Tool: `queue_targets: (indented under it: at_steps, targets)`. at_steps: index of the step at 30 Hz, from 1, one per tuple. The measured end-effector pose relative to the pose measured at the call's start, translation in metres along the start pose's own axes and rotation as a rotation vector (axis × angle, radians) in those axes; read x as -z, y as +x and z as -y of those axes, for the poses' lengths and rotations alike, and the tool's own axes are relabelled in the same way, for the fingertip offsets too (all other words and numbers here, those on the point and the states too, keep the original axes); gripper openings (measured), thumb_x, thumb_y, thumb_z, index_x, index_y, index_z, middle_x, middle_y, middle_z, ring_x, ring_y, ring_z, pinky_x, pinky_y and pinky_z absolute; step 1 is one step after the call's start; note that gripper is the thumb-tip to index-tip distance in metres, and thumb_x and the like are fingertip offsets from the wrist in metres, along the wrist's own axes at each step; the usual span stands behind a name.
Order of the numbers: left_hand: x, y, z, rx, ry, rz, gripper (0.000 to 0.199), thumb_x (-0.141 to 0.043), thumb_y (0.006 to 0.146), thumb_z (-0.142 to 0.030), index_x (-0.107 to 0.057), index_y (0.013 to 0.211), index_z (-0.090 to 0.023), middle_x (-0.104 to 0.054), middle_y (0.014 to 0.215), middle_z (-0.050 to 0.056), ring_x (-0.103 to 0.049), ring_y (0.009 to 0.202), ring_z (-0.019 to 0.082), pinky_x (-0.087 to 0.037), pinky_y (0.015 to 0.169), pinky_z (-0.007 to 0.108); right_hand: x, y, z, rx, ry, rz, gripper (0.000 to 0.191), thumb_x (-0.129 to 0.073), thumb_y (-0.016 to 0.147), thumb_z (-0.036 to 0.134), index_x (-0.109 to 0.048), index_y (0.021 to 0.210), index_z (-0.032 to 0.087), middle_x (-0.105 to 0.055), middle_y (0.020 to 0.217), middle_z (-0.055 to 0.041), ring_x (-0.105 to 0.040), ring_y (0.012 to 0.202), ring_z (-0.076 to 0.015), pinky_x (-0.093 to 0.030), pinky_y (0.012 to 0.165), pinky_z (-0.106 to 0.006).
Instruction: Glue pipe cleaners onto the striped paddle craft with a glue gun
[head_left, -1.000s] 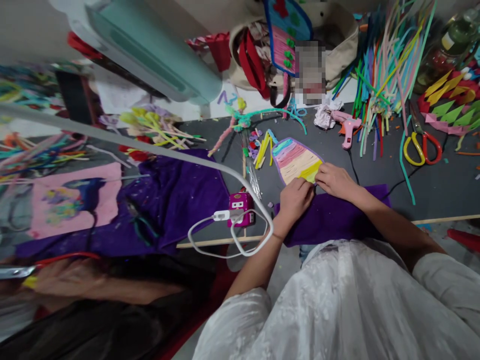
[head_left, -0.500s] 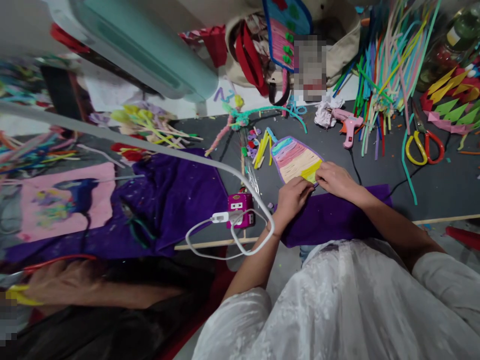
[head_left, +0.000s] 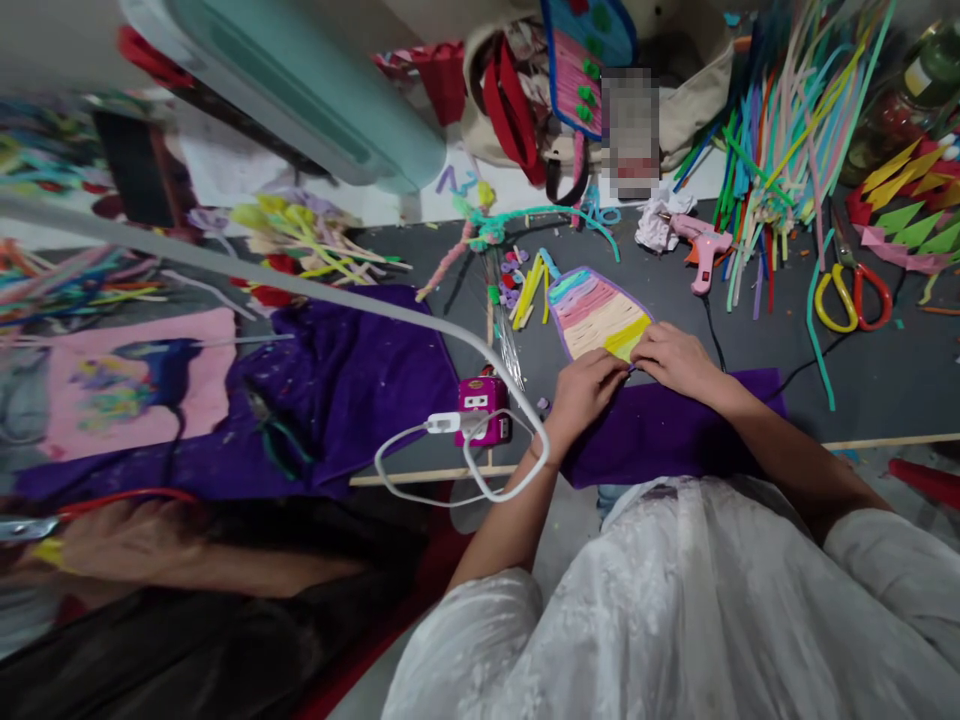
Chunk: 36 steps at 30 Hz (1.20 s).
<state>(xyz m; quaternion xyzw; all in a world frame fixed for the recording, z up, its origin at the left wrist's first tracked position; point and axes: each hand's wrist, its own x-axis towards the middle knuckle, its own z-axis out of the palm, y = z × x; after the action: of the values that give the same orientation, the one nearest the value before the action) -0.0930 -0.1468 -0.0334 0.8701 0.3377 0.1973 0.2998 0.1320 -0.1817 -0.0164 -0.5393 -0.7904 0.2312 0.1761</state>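
A striped pipe-cleaner piece [head_left: 596, 308] with a purple rim lies on the table, banded in blue, pink, cream and yellow, a blue stem at its far end. Its near edge is pinched by my left hand [head_left: 594, 390], fingers closed at the corner. Close beside it, my right hand [head_left: 671, 357] is closed on the same edge near the yellow band. A short bit of purple shows between the fingertips; the rest of the grip is hidden. Both hands rest above a purple cloth [head_left: 675, 430] at the table's front edge.
A white cable [head_left: 450, 330] crosses to a magenta socket block [head_left: 484, 400] by my left forearm. Beyond lie a pink glue gun [head_left: 703, 245], scissors [head_left: 855, 290] and bundled pipe cleaners [head_left: 772, 180]. At left, another person's hand [head_left: 127, 535] holds red-and-yellow-handled scissors; pliers [head_left: 277, 430] lie nearby.
The whole view has shifted slightly. My hands stay on the near edge of the striped piece, fingertips a little closer together. The other person's scissors show more clearly.
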Motion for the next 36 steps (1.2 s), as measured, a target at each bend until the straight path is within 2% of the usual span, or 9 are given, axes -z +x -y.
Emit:
queue_targets:
  at_steps: [4,8,13,19,23,29,36]
  targets:
    - [0.01,-0.005,0.0,-0.012,-0.094,0.041,0.02,-0.054,0.106,-0.028,-0.072,0.112,-0.021,-0.075,0.104,0.008,-0.071,0.099,0.02,-0.056,0.089,0.033,0.0,0.001,0.006,-0.022,-0.058,0.029,0.02,-0.058,0.105,0.026,-0.078,0.103,0.022,-0.066,0.104,-0.0095,-0.054,0.105,-0.0237,-0.037,0.074,-0.032]
    - [0.014,-0.017,0.0,0.026,-0.155,-0.046,0.018,-0.057,0.104,-0.026,-0.069,0.116,-0.02,-0.076,0.107,0.008,-0.071,0.101,0.02,-0.056,0.093,0.035,0.0,0.002,0.008,-0.029,-0.07,0.037,0.024,-0.055,0.106,0.027,-0.078,0.101,0.022,-0.066,0.103,-0.0101,-0.054,0.104,-0.0238,-0.035,0.071,-0.033]
    - [0.006,-0.02,-0.003,0.086,-0.12,-0.105,0.017,-0.062,0.103,-0.033,-0.069,0.11,-0.02,-0.074,0.105,0.008,-0.069,0.099,0.021,-0.056,0.093,0.036,0.001,0.004,0.009,-0.03,-0.082,0.044,0.025,-0.054,0.107,0.028,-0.077,0.099,0.021,-0.066,0.102,-0.0104,-0.052,0.103,-0.0241,-0.033,0.069,-0.033]
    - [0.002,-0.012,-0.005,0.052,-0.033,-0.059,0.01,-0.06,0.102,-0.024,-0.068,0.106,-0.019,-0.071,0.098,0.006,-0.067,0.096,0.021,-0.054,0.088,0.034,0.005,0.005,0.013,-0.059,-0.1,0.086,0.025,-0.054,0.107,0.027,-0.077,0.101,0.021,-0.067,0.105,-0.0108,-0.053,0.105,-0.0241,-0.034,0.07,-0.033]
    - [0.004,-0.007,-0.006,0.059,0.003,0.009,0.013,-0.058,0.101,-0.019,-0.069,0.109,-0.02,-0.071,0.099,0.007,-0.067,0.095,0.021,-0.054,0.086,0.033,0.004,0.004,0.014,-0.067,-0.107,0.074,0.026,-0.053,0.107,0.027,-0.078,0.102,0.02,-0.068,0.106,-0.01,-0.054,0.106,-0.023,-0.034,0.071,-0.033]
    - [0.01,-0.002,-0.001,-0.076,0.059,0.086,0.025,-0.05,0.106,-0.024,-0.072,0.118,-0.022,-0.072,0.107,0.008,-0.068,0.101,0.021,-0.053,0.087,0.031,0.005,0.004,0.017,-0.085,-0.107,0.088,0.025,-0.054,0.107,0.026,-0.078,0.104,0.02,-0.069,0.108,-0.0102,-0.055,0.108,-0.0232,-0.035,0.073,-0.033]
    - [0.011,-0.004,0.003,-0.191,0.206,0.105,0.028,-0.047,0.108,-0.023,-0.073,0.116,-0.019,-0.071,0.102,0.009,-0.066,0.095,0.02,-0.052,0.079,0.03,0.011,0.007,0.021,-0.109,-0.095,0.13,0.026,-0.053,0.107,0.025,-0.078,0.103,0.02,-0.068,0.109,-0.011,-0.055,0.107,-0.0238,-0.035,0.073,-0.033]
